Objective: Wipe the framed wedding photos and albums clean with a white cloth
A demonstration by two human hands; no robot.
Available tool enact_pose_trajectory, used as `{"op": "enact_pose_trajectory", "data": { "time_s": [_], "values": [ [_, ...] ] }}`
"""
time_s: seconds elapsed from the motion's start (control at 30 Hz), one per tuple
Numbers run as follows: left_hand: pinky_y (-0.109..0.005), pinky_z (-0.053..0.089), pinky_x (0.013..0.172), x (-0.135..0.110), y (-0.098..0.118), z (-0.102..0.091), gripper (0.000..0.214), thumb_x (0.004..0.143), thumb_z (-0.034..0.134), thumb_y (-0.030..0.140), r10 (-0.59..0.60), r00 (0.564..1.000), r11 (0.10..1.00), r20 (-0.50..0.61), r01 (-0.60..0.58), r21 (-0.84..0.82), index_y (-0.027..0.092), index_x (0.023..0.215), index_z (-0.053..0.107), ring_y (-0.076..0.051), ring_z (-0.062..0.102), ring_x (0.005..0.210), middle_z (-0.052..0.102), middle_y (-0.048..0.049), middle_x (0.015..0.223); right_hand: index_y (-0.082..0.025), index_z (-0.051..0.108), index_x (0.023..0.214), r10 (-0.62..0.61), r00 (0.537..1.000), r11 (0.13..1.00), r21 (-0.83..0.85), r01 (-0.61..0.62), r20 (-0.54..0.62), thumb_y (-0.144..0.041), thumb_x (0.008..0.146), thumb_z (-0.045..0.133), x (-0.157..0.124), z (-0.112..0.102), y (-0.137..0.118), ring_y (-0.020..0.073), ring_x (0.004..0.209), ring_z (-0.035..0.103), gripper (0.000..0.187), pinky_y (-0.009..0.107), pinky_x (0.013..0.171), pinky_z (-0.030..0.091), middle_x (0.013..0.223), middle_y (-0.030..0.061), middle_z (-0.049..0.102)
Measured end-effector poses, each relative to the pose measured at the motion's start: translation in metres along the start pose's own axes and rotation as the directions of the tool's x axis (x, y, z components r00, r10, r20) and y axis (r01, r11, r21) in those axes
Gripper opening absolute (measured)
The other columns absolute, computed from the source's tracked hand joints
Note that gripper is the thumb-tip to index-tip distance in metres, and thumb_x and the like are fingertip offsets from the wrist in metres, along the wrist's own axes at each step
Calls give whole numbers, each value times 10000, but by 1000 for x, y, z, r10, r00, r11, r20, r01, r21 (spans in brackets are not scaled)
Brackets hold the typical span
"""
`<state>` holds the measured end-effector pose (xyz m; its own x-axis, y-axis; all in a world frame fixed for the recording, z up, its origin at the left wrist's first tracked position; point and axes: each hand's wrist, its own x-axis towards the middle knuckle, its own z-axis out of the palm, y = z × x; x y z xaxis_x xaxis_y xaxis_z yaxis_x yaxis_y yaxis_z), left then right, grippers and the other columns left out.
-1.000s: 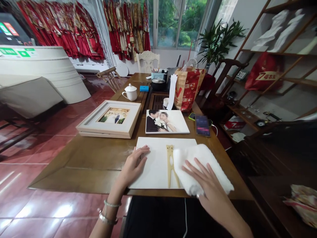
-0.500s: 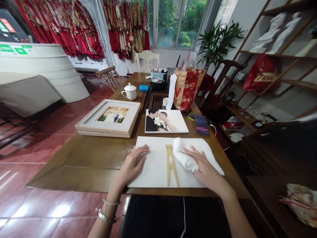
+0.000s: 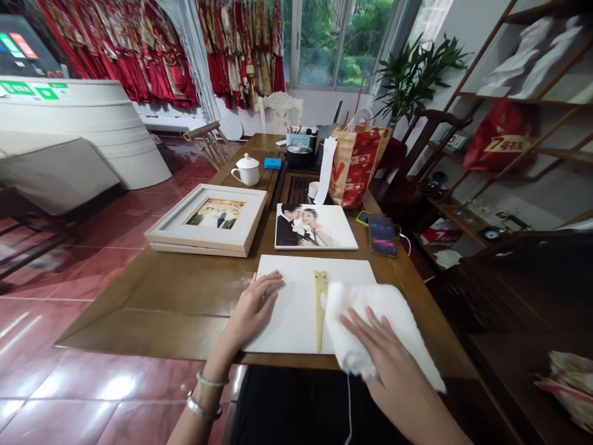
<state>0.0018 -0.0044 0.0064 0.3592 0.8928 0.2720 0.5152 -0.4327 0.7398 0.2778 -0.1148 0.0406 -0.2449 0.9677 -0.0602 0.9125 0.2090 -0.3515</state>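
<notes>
Cloth (image 3: 368,298) past table edge (image 3: 139,350) | right hand (image 3: 384,355) atop | bare board (image 3: 296,312) beside left hand (image 3: 254,307)

Both palm down, the left hand (image 3: 256,307) lies slightly curled and the right hand (image 3: 383,347) spread flat.

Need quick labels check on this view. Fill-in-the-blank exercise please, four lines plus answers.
1. The right hand rests on a cloth that is ____ in colour.
2. The left hand lies on the board; the bracelets circle the ____ wrist.
3. The small box beside the lidded cup is ____ in colour.
4. In the picture, the paper bag stands to the ____ of the lidded cup.

Missing words: white; left; blue; right.
</notes>
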Motion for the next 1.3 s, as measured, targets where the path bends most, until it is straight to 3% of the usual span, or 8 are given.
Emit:
{"op": "enact_pose_trajectory", "data": {
  "time_s": [0.1,0.2,0.4,0.57,0.8,0.93,1.03,1.3],
  "values": [
    [-548,265,1151,1,1,0,261,921,456,197,5,1000,1000,-1,-5,0,204,1124,619,-264,511,1285,630,-106,1263,-307,454,1413,-50,993,996,81,41,107,-43,573,435,-22,-9,6,297,1385,367,881,540,1122,357,1452,-19,487],
    [-546,271,1150,1,1,-1,266,923,449,193,16,1000,1000,2,-16,3,203,1135,610,-262,508,1288,630,-106,1260,-315,493,1376,-24,994,985,174,5,104,-51,623,435,-9,-18,12,276,1354,407,799,501,1102,392,1417,20,511],
    [-550,211,1173,0,0,-1,295,908,466,169,20,1000,1000,-9,-20,-22,209,1176,583,-256,514,1284,641,-103,1248,-371,256,1486,24,997,992,127,-15,-69,-216,895,444,68,-6,5,303,1476,-31,639,603,1157,131,1627,-13,-22],
    [-552,203,1175,-1,0,0,334,910,474,183,3,1000,1000,-28,-3,-15,208,1236,545,-249,513,1287,631,-103,1272,-250,256,1506,45,994,994,-95,-54,-96,-303,877,502,109,11,-25,381,1455,-65,677,695,1103,9,1619,107,60],
    [-516,298,1148,-2,2,0,352,911,479,191,-16,999,1000,-36,15,-20,205,1259,532,-249,529,1271,603,-114,1319,-250,270,1502,-366,922,929,-1,369,125,-170,727,565,52,8,-57,335,1465,-57,834,661,1111,-110,1609,47,103],
    [-518,286,1153,-2,0,0,350,911,481,197,-23,999,1000,-38,22,-20,210,1256,534,-252,525,1274,598,-110,1326,-251,308,1488,-517,829,846,276,457,214,-270,788,591,19,-4,-35,295,1457,177,755,598,1164,-29,1551,49,319],
    [-520,262,1164,-2,-1,0,351,913,476,202,-26,999,1000,-35,26,-16,215,1259,530,-247,517,1282,594,-106,1329,-284,367,1457,-449,886,858,332,392,113,-252,833,557,15,-6,-12,245,1420,305,653,535,1192,66,1505,33,416],
    [-533,177,1189,-1,-1,0,346,910,481,201,-31,999,999,-13,30,-22,208,1251,537,-242,508,1293,619,-99,1297,-275,332,1473,-122,986,992,-2,123,-110,-101,744,469,73,0,5,244,1468,150,762,585,1175,14,1559,5,311]
  ]
}}
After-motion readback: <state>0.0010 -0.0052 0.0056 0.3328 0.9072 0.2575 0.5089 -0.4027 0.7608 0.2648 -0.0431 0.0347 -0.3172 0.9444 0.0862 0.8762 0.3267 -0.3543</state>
